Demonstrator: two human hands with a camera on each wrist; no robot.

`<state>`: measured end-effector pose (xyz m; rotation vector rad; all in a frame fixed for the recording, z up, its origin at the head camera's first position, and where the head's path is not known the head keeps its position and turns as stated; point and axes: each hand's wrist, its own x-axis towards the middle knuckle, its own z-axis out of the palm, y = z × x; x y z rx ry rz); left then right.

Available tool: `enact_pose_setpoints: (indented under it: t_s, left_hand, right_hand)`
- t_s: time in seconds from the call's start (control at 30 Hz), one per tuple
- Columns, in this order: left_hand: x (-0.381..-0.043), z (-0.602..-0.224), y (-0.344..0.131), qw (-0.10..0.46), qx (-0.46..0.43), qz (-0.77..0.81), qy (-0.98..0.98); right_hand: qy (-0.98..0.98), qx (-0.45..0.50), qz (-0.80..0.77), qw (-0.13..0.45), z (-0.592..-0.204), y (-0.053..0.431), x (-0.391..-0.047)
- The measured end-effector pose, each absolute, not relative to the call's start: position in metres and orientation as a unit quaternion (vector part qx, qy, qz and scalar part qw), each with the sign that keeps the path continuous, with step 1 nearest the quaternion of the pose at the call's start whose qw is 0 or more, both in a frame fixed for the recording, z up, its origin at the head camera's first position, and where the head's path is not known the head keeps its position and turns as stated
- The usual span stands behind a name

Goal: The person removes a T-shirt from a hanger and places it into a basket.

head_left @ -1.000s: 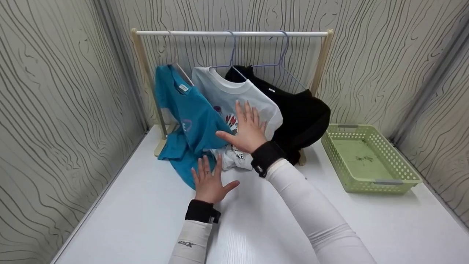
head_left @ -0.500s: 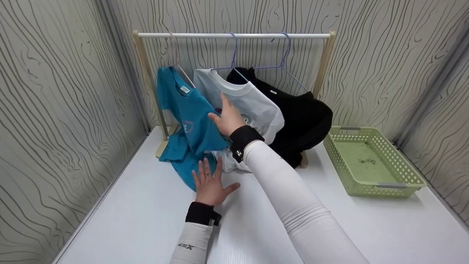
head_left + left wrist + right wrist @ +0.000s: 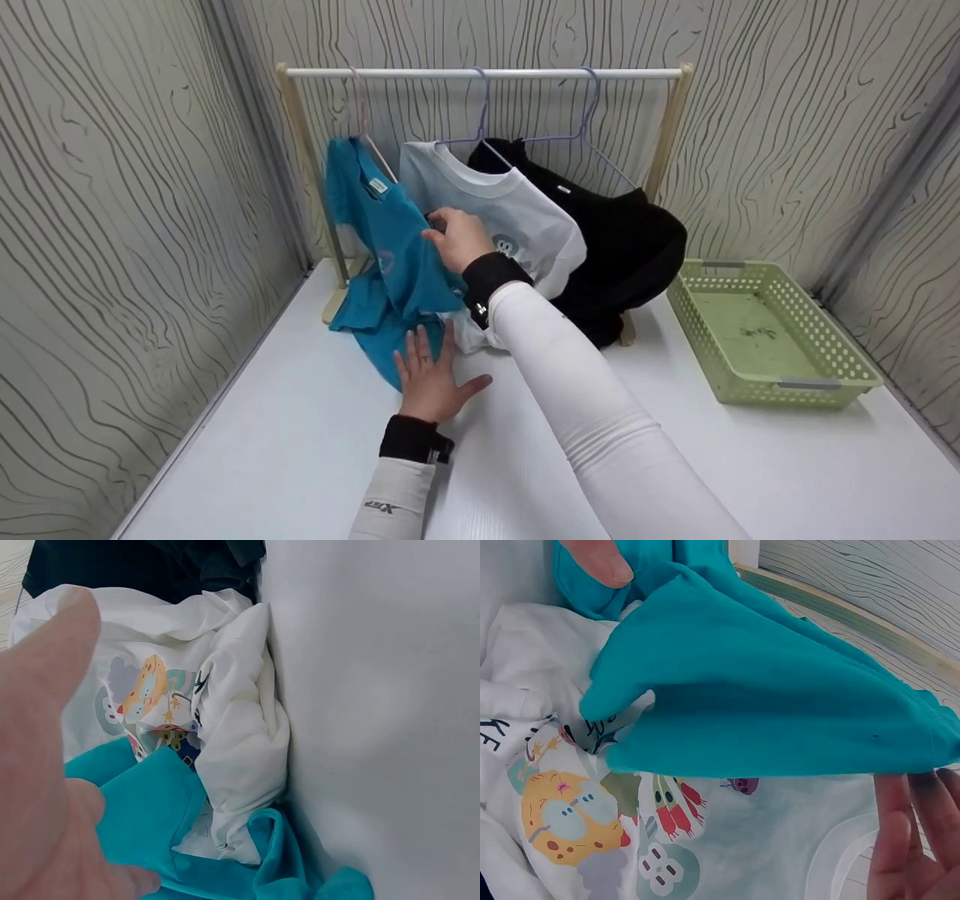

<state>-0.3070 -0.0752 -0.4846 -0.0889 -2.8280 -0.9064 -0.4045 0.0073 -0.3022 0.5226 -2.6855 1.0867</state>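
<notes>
i log the teal shirt (image 3: 401,229) hanging at the left end of the rack (image 3: 420,73), long axis sloping down to the counter (image 3: 300,390). right hand (image 3: 463,238), nearer the rack, meets the shirt's inner edge; pinching or not, i cannot tell. left hand (image 3: 433,384) spread wide by the hem, farther out.

Brt light, faint glare on white tbl (image 3: 495,495), soft shadows; L hand (image 3: 37,757) blurry in L-wrist cam.

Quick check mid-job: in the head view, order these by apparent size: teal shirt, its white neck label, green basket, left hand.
Largest to smallest:
1. Teal shirt and green basket: too close to rank.
2. Left hand.
3. White neck label.
</notes>
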Motion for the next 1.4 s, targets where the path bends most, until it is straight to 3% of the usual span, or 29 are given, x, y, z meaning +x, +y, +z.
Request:
enact_pose_setpoints:
  t_s: [0.27,0.57,0.67,1.03,1.4]
  left_hand:
    - [-0.306,-0.486,-0.076,0.085,-0.032,-0.303,-0.949]
    - [-0.309,-0.483,-0.077,0.087,-0.018,-0.285,-0.954]
    - [-0.308,-0.483,-0.078,0.096,-0.02,-0.275,-0.956]
    - [-0.306,-0.485,-0.078,0.088,-0.031,-0.277,-0.956]
    - [-0.3,-0.476,-0.083,0.082,-0.025,-0.283,-0.955]
  right_hand:
    - [-0.917,0.148,0.358,0.093,-0.299,0.01,-0.412]
    - [-0.914,0.169,0.368,0.0,-0.275,0.02,-0.412]
    - [-0.915,0.191,0.354,-0.005,-0.276,0.021,-0.414]
    - [-0.846,0.17,0.47,0.187,-0.293,0.038,-0.424]
    - [-0.804,0.201,0.51,0.231,-0.314,0.089,-0.407]
